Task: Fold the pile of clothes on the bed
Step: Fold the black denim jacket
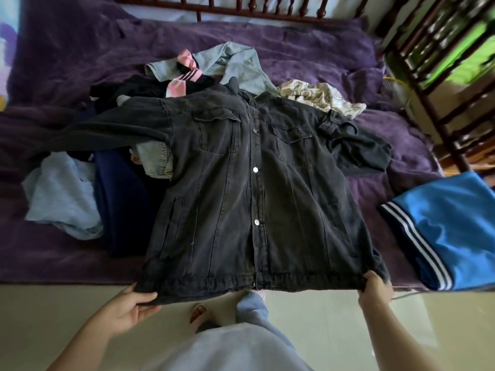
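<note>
A dark grey denim jacket (pixel 249 188) lies spread front-up on the bed, buttoned, its hem hanging over the bed's near edge. My left hand (pixel 131 303) grips the hem's left corner and my right hand (pixel 375 289) grips the right corner. The left sleeve stretches out to the left; the right sleeve is crumpled beside the shoulder. Under and behind the jacket is the pile: a light blue garment (pixel 61 194), a navy piece (pixel 120 204), a pale denim shirt (pixel 235 65), a pink-and-black striped item (pixel 184 76) and a cream patterned cloth (pixel 321 99).
A folded bright blue garment with white stripes (pixel 450 231) sits at the bed's right edge. The purple blanket (pixel 80 62) covers the bed. A wooden headboard (pixel 241 6) and dark railing (pixel 434 76) border it. Pale floor tiles (pixel 334 330) and my foot are below.
</note>
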Demonstrator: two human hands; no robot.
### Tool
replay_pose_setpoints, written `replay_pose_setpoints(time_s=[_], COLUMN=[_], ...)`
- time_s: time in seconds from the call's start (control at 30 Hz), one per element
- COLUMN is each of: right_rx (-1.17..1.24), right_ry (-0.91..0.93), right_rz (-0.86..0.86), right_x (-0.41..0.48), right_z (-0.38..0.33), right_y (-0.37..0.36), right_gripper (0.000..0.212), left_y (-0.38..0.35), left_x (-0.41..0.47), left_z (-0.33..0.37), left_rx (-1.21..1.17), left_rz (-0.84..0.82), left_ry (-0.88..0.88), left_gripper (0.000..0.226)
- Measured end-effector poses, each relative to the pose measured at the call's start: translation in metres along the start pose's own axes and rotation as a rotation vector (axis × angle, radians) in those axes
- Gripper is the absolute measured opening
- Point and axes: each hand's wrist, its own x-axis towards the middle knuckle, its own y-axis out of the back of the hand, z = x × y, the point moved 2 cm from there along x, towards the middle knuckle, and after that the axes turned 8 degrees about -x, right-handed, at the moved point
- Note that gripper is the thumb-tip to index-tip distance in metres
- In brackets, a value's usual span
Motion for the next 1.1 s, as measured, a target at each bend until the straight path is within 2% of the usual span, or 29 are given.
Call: replay_pose_setpoints(time_s=[0.1, 0.17, 0.23, 0.33, 0.4, 0.43, 0.5, 0.63, 0.77, 0.87, 0.93, 1.0, 1.1], right_rx=[-0.21, -0.365, -0.506, -0.679, -0.772, -0.835, -0.993, -1.186, -1.354, -1.567, -1.549, -1.35, -0.934], right_ry=[0.004, -0.054, -0.066, 0.007, 0.113, 0.184, 0.285, 0.328, 0.367, 0.559, 0.686, 0.72, 0.5], right_rz=[-0.085, -0.135, -0.121, -0.116, -0.095, -0.088, -0.1, -0.177, -0.299, -0.434, -0.524, -0.524, -0.437], right_x=[0.001, 0.006, 0.017, 0.038, 0.045, 0.051, 0.07, 0.097, 0.101, 0.106, 0.106, 0.106, 0.102], right_z=[0.022, 0.035, 0.039, 0.031, 0.018, 0.012, 0.004, -0.017, -0.03, -0.035, -0.035, -0.04, -0.05], right_y=[0.007, 0.014, 0.024, 0.031, 0.031, 0.03, 0.028, 0.021, 0.011, 0.004, 0.001, 0.001, 0.01], right_gripper=[0.045, 0.04, 0.048, 0.047, 0.041, 0.032, 0.033, 0.055, 0.069, 0.07, 0.06, 0.047, 0.031], left_y=[-0.005, -0.01, -0.016, -0.036, -0.054, -0.063, -0.084, -0.133, -0.178, -0.216, -0.238, -0.256, -0.273], left_x=[0.012, 0.015, 0.02, 0.008, -0.001, -0.002, -0.001, 0.001, 0.004, 0.01, 0.011, 0.011, 0.009], left_z=[-0.003, -0.002, 0.001, 0.003, 0.001, 0.0, -0.002, -0.01, -0.028, -0.046, -0.057, -0.064, -0.069], left_rx=[0.078, 0.264, 0.481, 0.688, 0.789, 0.825, 0.875, 0.922, 0.941, 0.97, 0.991, 1.014, 1.052], left_rz=[0.09, 0.235, 0.392, 0.572, 0.618, 0.617, 0.574, 0.481, 0.443, 0.433, 0.414, 0.395, 0.377], left_ry=[-0.079, -0.19, -0.334, -0.443, -0.518, -0.551, -0.587, -0.637, -0.595, -0.548, -0.524, -0.513, -0.513], left_gripper=[0.033, 0.04, 0.055, 0.061, 0.06, 0.059, 0.058, 0.057, 0.056, 0.056, 0.055, 0.053, 0.048])
